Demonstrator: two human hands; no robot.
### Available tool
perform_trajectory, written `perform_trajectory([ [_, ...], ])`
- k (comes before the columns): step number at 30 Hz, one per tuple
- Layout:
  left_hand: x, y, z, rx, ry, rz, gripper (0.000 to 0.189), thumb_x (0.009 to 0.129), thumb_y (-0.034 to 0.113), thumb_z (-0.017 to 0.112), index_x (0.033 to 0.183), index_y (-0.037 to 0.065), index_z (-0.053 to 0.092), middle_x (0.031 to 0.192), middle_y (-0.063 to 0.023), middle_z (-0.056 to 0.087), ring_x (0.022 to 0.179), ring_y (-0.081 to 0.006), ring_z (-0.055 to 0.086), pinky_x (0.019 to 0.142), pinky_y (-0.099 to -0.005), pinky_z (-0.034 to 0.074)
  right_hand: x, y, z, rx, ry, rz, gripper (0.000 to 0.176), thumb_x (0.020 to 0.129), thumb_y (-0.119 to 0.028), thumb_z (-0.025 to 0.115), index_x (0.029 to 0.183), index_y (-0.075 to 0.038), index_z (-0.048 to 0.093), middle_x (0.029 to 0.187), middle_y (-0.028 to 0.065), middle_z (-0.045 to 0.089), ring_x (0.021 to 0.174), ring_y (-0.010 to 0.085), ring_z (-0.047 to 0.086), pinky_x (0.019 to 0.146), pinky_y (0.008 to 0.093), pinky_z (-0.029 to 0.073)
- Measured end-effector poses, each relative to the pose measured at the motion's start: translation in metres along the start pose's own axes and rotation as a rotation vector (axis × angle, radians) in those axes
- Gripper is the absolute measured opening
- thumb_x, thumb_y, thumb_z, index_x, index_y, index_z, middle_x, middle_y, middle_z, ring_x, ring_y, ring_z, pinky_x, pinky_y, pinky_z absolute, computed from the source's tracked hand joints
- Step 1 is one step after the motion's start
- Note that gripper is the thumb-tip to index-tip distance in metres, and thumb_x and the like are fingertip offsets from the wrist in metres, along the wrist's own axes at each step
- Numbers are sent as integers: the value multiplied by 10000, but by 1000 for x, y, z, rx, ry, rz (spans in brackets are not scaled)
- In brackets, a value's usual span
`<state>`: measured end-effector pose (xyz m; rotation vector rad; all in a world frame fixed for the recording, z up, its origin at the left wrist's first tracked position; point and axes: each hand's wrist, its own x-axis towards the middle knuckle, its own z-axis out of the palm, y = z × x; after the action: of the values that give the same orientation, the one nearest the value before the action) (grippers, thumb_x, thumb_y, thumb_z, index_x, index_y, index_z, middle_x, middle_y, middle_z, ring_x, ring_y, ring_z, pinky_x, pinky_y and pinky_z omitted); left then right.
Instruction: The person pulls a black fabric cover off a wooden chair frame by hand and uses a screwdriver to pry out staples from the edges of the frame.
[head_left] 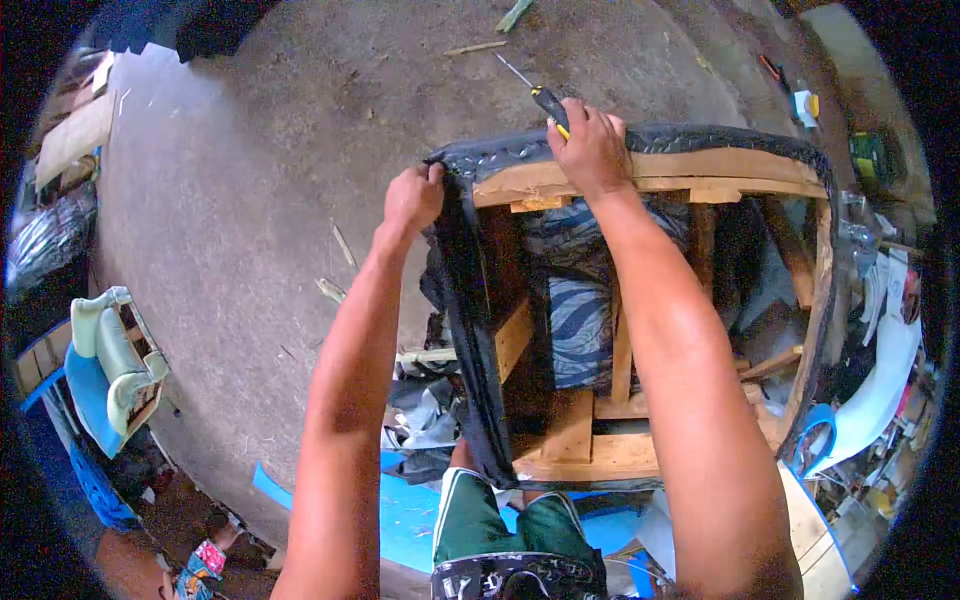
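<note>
In front of me is an upturned wooden furniture frame [650, 170] with dark upholstery fabric [465, 290] fastened round its edges. A row of shiny staples runs along the fabric on the far rail. My right hand [592, 150] is closed round the black and yellow handle of a screwdriver [545, 100] and rests against that rail; the metal shaft points up and left, away from the frame. At the far left corner, the fingers of my left hand [415, 198] are closed on the fabric edge. Patterned blue-grey cloth [580, 320] shows inside the frame.
Wood scraps [335, 290] lie on the concrete floor [250, 180]. On the left stands a small cream and blue chair [110, 365]. Another person's hand [230, 535] shows at lower left. Blue sheeting [410, 510] lies below me, and a pale curved piece [880, 390] sits among clutter at right.
</note>
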<state>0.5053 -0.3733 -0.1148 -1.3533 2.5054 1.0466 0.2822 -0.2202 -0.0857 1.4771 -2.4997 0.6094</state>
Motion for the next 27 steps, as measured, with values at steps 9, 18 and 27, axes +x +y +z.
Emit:
perform_trajectory([
  [9,-12,-4,37,-1066,24,-447,301,996,299,533,808,73,594,620,2,466,510,-111,431,441,-298,331,-1,1,1,-17,-35,-16,294,888,-325,611,1051,-86,554,933,147,645,909,346,620,845,486,432],
  [18,-15,21,24,-729,102,-413,405,946,382,544,824,3,621,669,-56,538,536,-178,484,496,-366,359,0,0,2,-43,-26,-19,295,904,-311,609,1089,-88,555,882,134,654,872,338,633,835,467,437],
  [27,-132,-27,-11,-858,142,89,342,1044,341,459,985,39,609,781,-28,555,793,-144,536,737,-302,421,-8,3,12,-21,41,-31,368,880,-312,633,1151,-68,578,951,173,665,894,376,630,832,490,447],
])
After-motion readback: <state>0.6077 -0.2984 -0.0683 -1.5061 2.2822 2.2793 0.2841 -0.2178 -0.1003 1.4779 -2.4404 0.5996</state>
